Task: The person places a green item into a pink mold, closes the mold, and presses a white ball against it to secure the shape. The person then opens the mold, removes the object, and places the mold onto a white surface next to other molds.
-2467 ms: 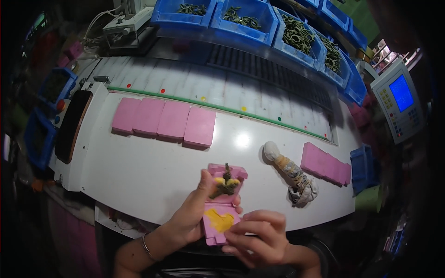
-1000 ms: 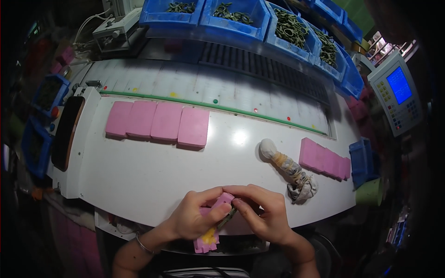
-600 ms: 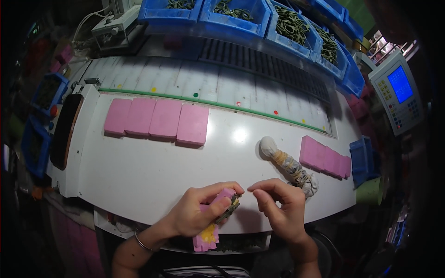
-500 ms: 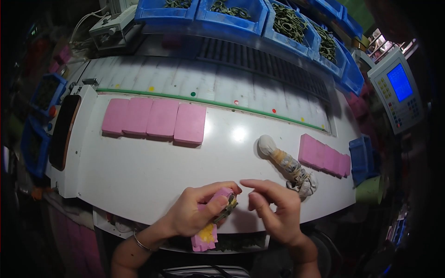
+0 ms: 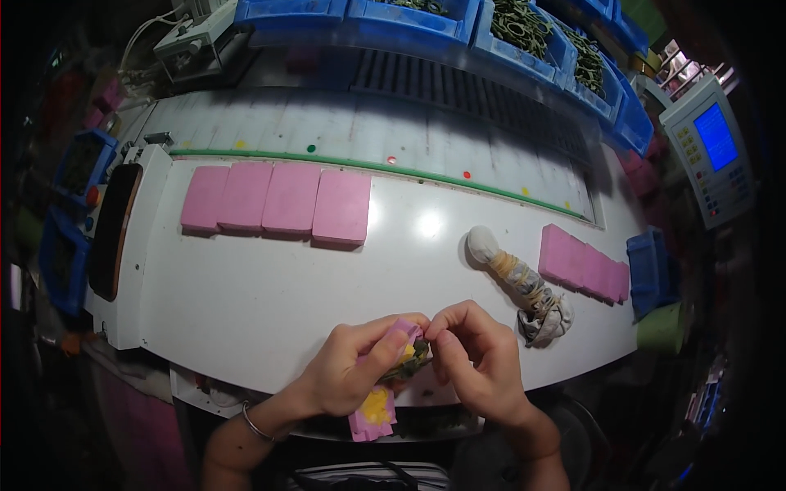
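My left hand (image 5: 348, 376) grips a pink foam block (image 5: 372, 413) with a yellow patch, tilted over the near edge of the white table (image 5: 270, 303). A small dark green part (image 5: 415, 358) sits at the top of the block. My right hand (image 5: 479, 368) pinches at that part with thumb and forefinger, touching the left hand's fingertips.
A row of pink foam blocks (image 5: 278, 200) lies at the left, another row (image 5: 585, 266) at the right. A cloth bundle wrapped with rubber bands (image 5: 524, 286) lies between. Blue bins of dark parts (image 5: 524, 29) line the back. A control panel with a blue screen (image 5: 716, 147) stands at right.
The block was lifted off the table and pulled to the near edge in my left hand. My right hand drew apart briefly, then came back to the green part.
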`<state>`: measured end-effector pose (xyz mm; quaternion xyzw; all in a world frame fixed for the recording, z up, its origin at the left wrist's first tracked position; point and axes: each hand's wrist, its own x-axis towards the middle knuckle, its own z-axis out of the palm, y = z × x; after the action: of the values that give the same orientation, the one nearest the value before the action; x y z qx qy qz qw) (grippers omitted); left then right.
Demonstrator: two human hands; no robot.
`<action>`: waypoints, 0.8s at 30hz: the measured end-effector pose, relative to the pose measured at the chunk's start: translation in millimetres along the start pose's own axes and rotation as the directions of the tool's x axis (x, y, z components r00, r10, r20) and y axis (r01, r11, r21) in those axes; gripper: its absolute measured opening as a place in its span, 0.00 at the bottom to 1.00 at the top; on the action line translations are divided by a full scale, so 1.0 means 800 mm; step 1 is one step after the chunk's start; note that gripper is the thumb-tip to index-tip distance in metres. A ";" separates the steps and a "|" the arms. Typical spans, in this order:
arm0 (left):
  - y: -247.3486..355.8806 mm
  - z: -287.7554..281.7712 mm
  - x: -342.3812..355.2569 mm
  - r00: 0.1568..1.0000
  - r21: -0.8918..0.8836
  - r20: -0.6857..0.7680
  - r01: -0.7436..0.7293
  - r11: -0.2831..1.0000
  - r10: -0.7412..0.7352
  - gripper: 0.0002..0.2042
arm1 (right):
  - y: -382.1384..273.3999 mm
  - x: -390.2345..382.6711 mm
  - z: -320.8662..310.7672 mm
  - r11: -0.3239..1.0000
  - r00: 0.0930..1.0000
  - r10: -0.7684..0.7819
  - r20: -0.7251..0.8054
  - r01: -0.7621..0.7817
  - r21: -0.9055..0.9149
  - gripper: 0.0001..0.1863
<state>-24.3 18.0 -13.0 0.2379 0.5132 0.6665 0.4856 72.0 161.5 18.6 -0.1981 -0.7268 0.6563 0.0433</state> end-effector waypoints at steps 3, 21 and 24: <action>0.001 0.001 0.000 1.000 0.000 -0.020 -0.005 1.000 0.005 0.20 | 0.000 -0.002 0.001 0.995 0.999 0.048 0.010 -0.049 0.092 0.06; 0.000 0.007 0.005 0.989 0.022 -0.139 0.058 0.998 -0.054 0.25 | -0.006 -0.018 0.008 0.971 0.968 -0.186 -0.169 0.155 -0.181 0.06; -0.004 0.010 0.005 0.985 0.011 -0.162 0.066 0.998 -0.063 0.26 | 0.006 -0.012 0.009 0.892 0.922 -0.356 -0.153 0.285 -0.352 0.06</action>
<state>-17.9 25.3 -13.6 0.1704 0.5635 0.6634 0.4619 79.3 152.1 15.0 -0.1485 -0.8380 0.4870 0.1964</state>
